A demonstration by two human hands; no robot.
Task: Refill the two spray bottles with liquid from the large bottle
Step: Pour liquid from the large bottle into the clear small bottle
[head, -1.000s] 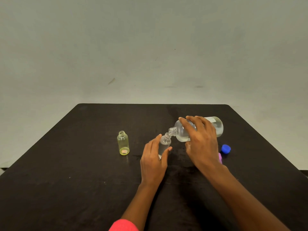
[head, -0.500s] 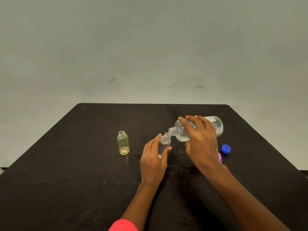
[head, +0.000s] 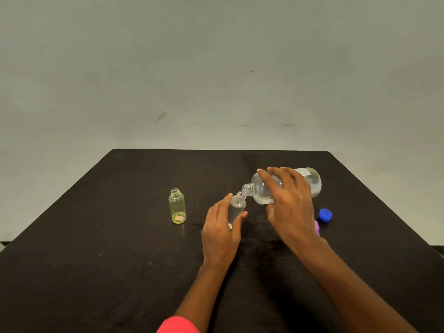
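Head view, only one camera. Dark matte rectangular bench (head: pixel 108 248) fills lower half of frame; plain grey-green wall behind, upper half.

Right of centre: right hand (head: pixel 290 207) wrapped over the large clear plastic bottle (head: pixel 310 182), grip clamped on its body, fingers across the top, thumb underneath. Bottle tipped close to horizontal, base toward the right edge of frame, threaded open neck pointing left and down. Clear liquid pooled along its lower side. White label patch near the base, print too small to read.

Centre: left hand (head: pixel 222 230) curled round the small clear spray bottle (head: pixel 236 207), grip clamped on it from the near side, thumb on the right, fingers on the left. Small bottle leans a little to the right, cap off, its mouth just under and touching or nearly touching the large bottle's neck; cannot tell which. Fill level inside hard to read through the fingers.

Left of centre: second small yellow-tinted clear spray bottle (head: pixel 177 206) upright on the bench, open mouth, well apart from both hands. Looks empty; pale round spot at its bottom.

Right, beyond the right wrist: round blue plastic cap (head: pixel 325 215) lying on the bench. Just beside it, a pink-purple object (head: pixel 317 227), mostly hidden by the wrist; shape unclear.

Bottom of frame: pink-red sleeve (head: pixel 177 325) edge on the left forearm.
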